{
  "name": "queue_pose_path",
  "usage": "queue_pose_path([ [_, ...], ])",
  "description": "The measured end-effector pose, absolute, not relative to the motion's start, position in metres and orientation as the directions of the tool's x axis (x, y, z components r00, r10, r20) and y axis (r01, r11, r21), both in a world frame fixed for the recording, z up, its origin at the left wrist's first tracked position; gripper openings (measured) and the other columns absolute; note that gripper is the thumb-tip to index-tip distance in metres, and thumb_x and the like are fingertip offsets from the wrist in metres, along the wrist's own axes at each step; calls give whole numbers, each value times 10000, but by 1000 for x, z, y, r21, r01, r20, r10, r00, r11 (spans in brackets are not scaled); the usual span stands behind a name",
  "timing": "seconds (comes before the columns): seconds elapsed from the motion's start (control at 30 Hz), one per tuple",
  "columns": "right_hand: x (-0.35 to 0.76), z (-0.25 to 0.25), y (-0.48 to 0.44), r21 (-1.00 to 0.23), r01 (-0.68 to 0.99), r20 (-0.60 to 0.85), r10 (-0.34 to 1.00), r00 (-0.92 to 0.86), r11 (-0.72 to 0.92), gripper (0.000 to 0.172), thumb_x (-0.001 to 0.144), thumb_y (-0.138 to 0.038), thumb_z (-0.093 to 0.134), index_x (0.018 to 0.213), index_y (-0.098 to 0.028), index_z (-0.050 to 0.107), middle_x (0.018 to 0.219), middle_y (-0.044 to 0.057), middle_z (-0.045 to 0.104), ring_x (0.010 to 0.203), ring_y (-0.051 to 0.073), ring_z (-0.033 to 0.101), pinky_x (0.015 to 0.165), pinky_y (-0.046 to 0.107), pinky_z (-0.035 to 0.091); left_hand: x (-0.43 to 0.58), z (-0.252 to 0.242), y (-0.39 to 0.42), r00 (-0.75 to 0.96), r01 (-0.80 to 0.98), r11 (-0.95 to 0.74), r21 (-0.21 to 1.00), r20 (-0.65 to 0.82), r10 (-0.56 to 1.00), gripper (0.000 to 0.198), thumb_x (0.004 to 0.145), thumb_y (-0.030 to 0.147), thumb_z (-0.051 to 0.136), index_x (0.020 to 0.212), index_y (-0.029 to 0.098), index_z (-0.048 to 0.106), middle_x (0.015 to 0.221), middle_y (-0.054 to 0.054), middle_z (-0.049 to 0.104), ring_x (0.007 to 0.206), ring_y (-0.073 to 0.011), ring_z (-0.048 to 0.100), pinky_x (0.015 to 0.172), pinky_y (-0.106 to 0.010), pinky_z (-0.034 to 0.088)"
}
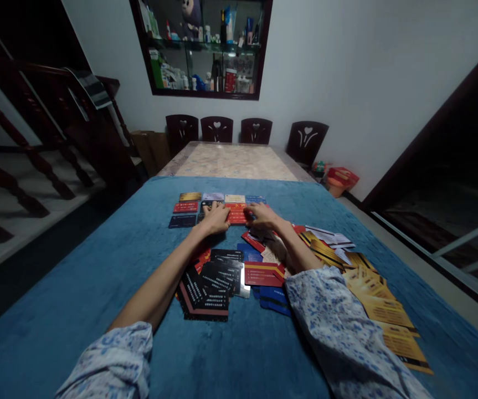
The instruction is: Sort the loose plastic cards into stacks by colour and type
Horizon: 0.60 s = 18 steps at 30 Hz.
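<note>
While multicoloured rectangular cards (186, 207) lie in rows on the blue plush tablecloth (109, 249), we note orange-red printed cards (237, 216) between the left hand (216, 217) and the right hand (261, 215). Both show fingers bent downward over the rows; whether either grips a card, we cannot tell.

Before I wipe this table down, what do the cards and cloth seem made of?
Cards: probably smooth plastic or coated paper, judging by crisp edges and the bright glare on a silvery card. Cloth: likely soft, matte, short-pile fabric; its blue surface looks mottled.
</note>
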State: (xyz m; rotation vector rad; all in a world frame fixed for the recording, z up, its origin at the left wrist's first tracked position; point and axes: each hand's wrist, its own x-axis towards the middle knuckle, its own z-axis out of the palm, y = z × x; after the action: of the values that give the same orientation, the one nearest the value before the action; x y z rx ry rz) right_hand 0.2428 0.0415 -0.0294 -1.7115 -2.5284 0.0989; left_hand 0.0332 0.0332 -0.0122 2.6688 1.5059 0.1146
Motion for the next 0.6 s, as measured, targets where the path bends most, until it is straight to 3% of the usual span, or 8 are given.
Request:
queue_pose_path([
  [0.33, 242, -27, 37, -125, 922, 70, 931, -359, 365, 558, 808, -312, 780, 1334, -211, 623, 1277, 133, 650, 1114, 266, 612, 955, 344, 454, 29, -18, 39, 525, 842, -526, 117, 45, 850, 346, 865, 252, 566, 1199, 211, 645, 1295, -154, 575, 1274, -378, 419, 994, -593, 363],
  [0.6, 242, -28, 37, -148, 916, 73, 928, -366, 373, 362, 839, -311, 754, 1195, -250, 727, 1172, 105, 683, 1064, 243, 625, 913, 314, 458, 28, -20, 41, 542, 835, -544, 82, 47, 839, 246, 883, 272, 562, 1090, 221, 685, 1273, -139, 570, 1274, -372, 409, 1018, -602, 360],
])
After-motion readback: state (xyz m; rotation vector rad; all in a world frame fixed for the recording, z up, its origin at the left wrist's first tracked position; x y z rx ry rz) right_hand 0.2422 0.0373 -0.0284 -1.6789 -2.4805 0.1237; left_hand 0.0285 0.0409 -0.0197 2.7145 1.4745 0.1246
